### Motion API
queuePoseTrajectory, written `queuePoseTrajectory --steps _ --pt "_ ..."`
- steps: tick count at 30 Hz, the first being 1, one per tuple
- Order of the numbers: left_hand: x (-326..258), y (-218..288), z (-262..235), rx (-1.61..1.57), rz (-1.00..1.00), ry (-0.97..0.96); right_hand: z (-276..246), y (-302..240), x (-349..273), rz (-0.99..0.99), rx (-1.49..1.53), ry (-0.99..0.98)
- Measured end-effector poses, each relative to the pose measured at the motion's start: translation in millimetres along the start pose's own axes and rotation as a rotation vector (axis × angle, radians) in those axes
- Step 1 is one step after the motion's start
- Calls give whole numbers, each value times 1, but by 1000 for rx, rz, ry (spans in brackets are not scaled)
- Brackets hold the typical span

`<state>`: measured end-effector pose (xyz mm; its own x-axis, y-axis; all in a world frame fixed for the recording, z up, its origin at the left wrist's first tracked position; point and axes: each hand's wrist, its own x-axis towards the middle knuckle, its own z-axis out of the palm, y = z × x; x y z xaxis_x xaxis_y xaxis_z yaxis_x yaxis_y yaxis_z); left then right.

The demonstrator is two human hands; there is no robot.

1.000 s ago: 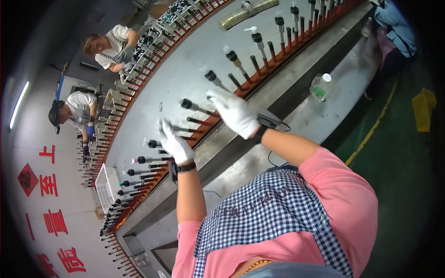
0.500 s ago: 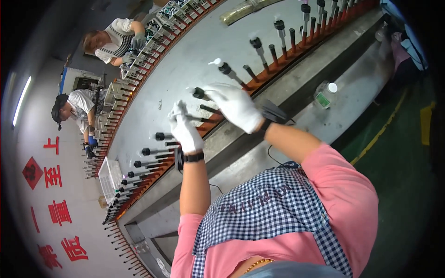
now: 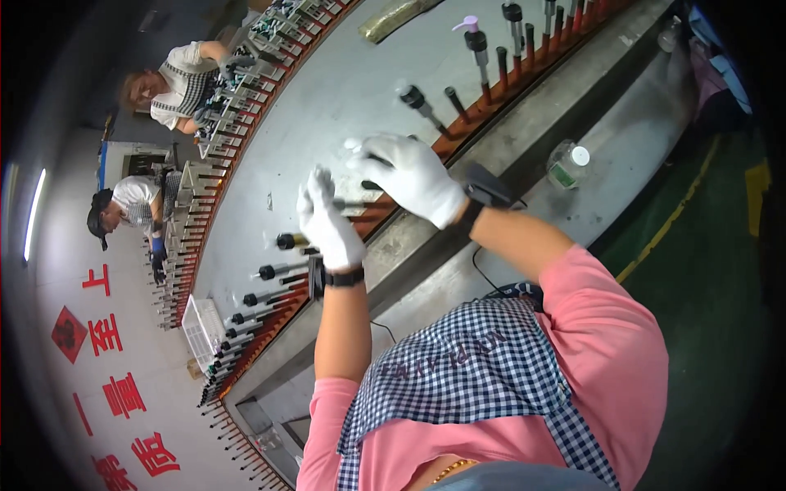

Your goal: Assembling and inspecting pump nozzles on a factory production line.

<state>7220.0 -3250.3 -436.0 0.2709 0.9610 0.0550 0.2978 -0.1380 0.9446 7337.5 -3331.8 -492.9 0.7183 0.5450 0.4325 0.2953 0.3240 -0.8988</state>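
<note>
My right hand (image 3: pixel 413 176), in a white glove, is bent over the row of upright posts. Its fingers curl around a pump dispenser (image 3: pixel 352 144) whose whitish top shows blurred at the fingertips; its lower part is mostly hidden. Beside it my left hand (image 3: pixel 329 221), also gloved, points up with its fingers pressed together. Whatever they hold is hidden. A pump with a black collar and yellowish stem (image 3: pixel 286 241) stands just left of my left hand. Past my right hand come a blurred black-collared pump (image 3: pixel 413 98) and a pump with a lilac head (image 3: pixel 473 41).
Posts with pumps run along the curved orange-brown rail (image 3: pixel 463 135). A clear bottle with a white cap (image 3: pixel 567 165) lies on the grey ledge near my right arm. Across the table are a wrapped roll (image 3: pixel 397 18), a white basket (image 3: pixel 202 327) and two people (image 3: pixel 184 82) at work.
My right hand has curled further, and my left hand has shifted slightly. The lilac-headed pump stands nearer to my hands than before. The whole view has shifted a little.
</note>
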Motion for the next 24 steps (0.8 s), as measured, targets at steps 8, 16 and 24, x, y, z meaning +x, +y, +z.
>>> queuePoseTrajectory --steps 8,16,24 --pt "-85 21 -17 124 11 -105 -95 35 71 -35 -267 504" --pt "-3 63 107 73 29 -176 -89 16 47 38 43 400" --pt "19 50 58 73 149 -30 -239 68 -200 1083 -431 541"
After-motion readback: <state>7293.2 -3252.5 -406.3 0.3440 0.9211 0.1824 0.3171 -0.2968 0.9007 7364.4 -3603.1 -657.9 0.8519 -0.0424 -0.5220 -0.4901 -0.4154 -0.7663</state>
